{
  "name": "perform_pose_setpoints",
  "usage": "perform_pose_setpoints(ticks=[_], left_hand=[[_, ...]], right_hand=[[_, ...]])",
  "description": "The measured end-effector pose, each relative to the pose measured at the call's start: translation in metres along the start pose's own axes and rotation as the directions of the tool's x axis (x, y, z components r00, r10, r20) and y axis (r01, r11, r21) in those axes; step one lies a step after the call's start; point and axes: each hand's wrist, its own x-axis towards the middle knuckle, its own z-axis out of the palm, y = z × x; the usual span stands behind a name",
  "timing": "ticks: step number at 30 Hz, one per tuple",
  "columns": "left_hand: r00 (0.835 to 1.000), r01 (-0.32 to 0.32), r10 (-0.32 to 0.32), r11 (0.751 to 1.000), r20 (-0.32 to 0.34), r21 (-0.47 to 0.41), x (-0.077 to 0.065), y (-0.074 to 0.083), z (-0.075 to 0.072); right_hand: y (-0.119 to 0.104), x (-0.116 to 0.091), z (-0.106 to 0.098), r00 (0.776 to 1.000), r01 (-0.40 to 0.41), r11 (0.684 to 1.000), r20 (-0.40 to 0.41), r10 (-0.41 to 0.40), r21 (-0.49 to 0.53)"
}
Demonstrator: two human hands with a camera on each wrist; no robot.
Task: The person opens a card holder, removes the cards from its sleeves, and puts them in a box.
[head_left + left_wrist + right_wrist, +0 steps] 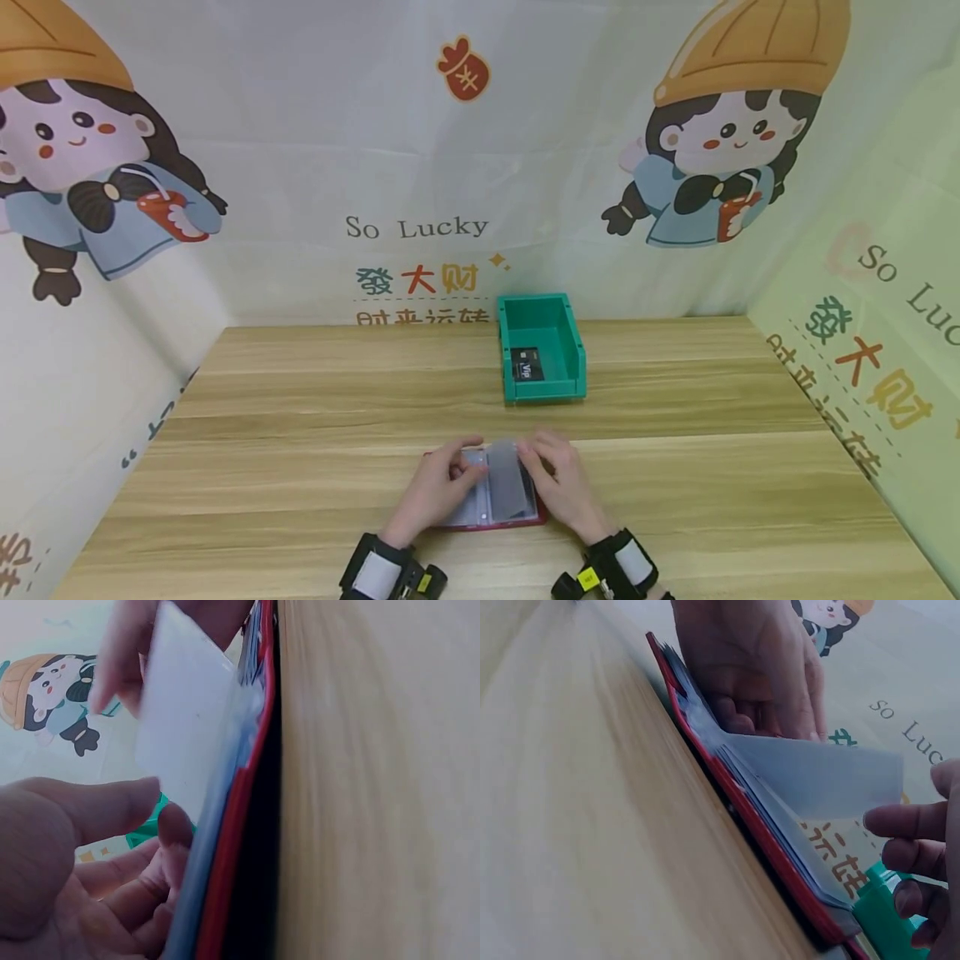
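Observation:
A small card holder (468, 508) with a red cover lies opened on the table, its clear plastic sleeves showing. One sleeve page (506, 482) stands raised from the holder's middle, also seen edge-up in the right wrist view. My left hand (442, 483) is over the left half, its thumb tip at the raised page (187, 712) and its other fingers loosely bent. At the right half is my right hand (562, 479); its fingertips (885, 819) are close to the page's free edge. Whether they touch it, I cannot tell.
A green open-front bin (543, 390) stands behind the holder at the table's back edge. Inside it lies a black card (527, 365) marked "Vip". The wooden table (300, 400) is backed by a printed cloth (300, 167) with cartoon figures.

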Motion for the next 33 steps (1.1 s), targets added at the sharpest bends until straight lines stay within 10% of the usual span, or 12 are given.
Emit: perform_pose_setpoints(ticks=[15,33], left_hand=[[0.991,0.023,-0.017,0.999,-0.13,0.041,0.002,0.016,0.002],[0.976,0.103,-0.072,0.984,-0.207,0.143,-0.005,0.009,-0.015]], right_hand=[[-0.007,-0.002,0.003,0.985,-0.023,0.987,0.174,-0.006,0.161],[-0.006,-0.004,0.006,0.986,0.07,0.983,0.16,-0.043,-0.167]])
